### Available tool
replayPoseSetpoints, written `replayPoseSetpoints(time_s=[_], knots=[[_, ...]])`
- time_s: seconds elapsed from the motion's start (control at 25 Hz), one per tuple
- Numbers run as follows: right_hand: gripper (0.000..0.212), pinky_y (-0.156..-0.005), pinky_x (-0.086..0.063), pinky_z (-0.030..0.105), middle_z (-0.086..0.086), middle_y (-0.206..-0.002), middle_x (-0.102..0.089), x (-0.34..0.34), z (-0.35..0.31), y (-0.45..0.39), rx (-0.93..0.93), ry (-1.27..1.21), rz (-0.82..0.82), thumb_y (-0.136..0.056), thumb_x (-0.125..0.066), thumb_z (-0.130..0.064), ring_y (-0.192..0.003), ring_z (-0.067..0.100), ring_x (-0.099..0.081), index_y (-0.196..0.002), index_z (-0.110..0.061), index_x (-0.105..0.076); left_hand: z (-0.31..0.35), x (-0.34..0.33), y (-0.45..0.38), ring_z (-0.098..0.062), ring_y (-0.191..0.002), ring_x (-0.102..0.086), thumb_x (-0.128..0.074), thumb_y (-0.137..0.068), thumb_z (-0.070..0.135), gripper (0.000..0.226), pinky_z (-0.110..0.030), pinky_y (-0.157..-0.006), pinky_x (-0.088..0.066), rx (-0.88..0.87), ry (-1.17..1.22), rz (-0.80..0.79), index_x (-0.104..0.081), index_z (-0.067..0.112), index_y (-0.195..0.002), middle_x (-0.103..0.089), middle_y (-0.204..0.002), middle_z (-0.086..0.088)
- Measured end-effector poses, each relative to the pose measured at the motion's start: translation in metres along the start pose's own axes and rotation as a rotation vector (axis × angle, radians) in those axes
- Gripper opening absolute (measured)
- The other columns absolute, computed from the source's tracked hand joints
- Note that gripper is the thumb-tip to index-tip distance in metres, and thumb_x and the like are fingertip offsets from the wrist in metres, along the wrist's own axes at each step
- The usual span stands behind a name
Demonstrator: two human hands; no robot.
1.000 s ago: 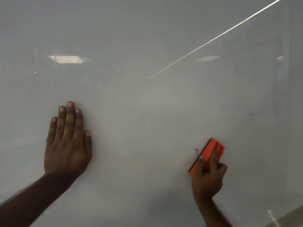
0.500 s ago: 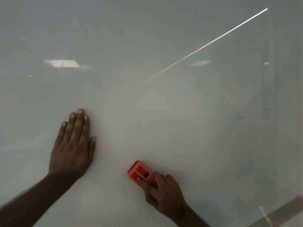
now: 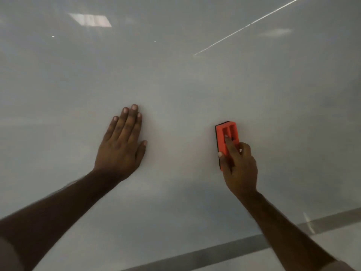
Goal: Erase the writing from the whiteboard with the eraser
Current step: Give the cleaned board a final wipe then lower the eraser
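The whiteboard [image 3: 185, 79] fills nearly the whole view, glossy and grey-white, and no writing shows on it. My right hand [image 3: 239, 169] grips an orange eraser [image 3: 226, 136] with a dark felt edge and holds it upright against the board right of centre, the index finger lying along its back. My left hand [image 3: 122, 145] lies flat on the board left of centre, fingers together and pointing up, holding nothing.
The board's grey lower frame [image 3: 224, 249] runs diagonally across the bottom right, with a paler surface below it. Ceiling lights reflect in the board at the upper left [image 3: 89, 20], and a thin bright line [image 3: 248, 26] crosses the upper right.
The eraser swept left from beside a small dark mark, then back right and up, turning upright. The mark no longer shows. The view shifted, so the board's bottom frame is more visible.
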State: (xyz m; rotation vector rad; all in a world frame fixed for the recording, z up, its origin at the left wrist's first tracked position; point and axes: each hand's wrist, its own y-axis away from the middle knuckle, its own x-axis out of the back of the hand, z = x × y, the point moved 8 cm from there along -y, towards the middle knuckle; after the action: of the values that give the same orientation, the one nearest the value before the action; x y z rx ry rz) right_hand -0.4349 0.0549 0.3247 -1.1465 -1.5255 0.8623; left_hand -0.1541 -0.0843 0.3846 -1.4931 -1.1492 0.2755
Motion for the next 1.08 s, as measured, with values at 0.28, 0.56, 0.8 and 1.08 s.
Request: replayPoseSetpoints(time_s=[0.28, 0.56, 0.8, 1.08], knots=[[0.05, -0.073, -0.047, 0.035, 0.008, -0.108, -0.06, -0.08, -0.136, 0.157, 0.609, -0.075, -0.532, -0.099, -0.053, -0.038, -0.086, 0.025, -0.059, -0.146, -0.038, -0.038, 0.04, -0.021, 0.175, -0.022, -0.149, -0.042, -0.068, -0.087, 0.051, 0.08, -0.037, -0.12, -0.035, -0.158, 0.292, -0.387, -0.046, 0.014, -0.154, -0.044, -0.162, -0.005], [0.049, -0.084, -0.052, 0.035, 0.001, -0.122, -0.064, -0.128, -0.203, 0.229, 0.671, -0.121, -0.675, -0.089, -0.067, -0.037, -0.1, 0.023, -0.062, -0.134, -0.024, -0.053, 0.015, -0.028, 0.289, -0.012, -0.091, -0.073, -0.095, -0.058, 0.033, 0.056, -0.022, -0.083, -0.054, 0.073, 0.374, -0.662, -0.075, 0.023, -0.109, -0.072, -0.11, 0.007], [0.038, -0.085, -0.039, 0.033, -0.006, -0.116, -0.066, -0.17, -0.221, 0.285, 0.489, -0.065, -0.822, -0.08, -0.074, -0.039, -0.097, 0.02, -0.061, -0.115, -0.027, -0.063, -0.004, -0.053, 0.351, -0.015, -0.083, -0.075, -0.098, -0.049, 0.025, 0.056, -0.022, -0.076, -0.06, 0.242, 0.406, -0.773, -0.079, 0.02, -0.102, -0.077, -0.105, 0.006], [0.024, -0.088, -0.041, 0.033, -0.006, -0.103, -0.067, -0.201, -0.219, 0.323, 0.309, -0.011, -0.99, -0.076, -0.076, -0.037, -0.094, 0.02, -0.064, -0.095, -0.028, -0.066, 0.002, -0.085, 0.391, -0.014, -0.081, -0.075, -0.095, -0.041, 0.019, 0.057, -0.019, -0.071, -0.059, 0.362, 0.442, -0.937, -0.078, 0.023, -0.095, -0.076, -0.101, 0.008]])
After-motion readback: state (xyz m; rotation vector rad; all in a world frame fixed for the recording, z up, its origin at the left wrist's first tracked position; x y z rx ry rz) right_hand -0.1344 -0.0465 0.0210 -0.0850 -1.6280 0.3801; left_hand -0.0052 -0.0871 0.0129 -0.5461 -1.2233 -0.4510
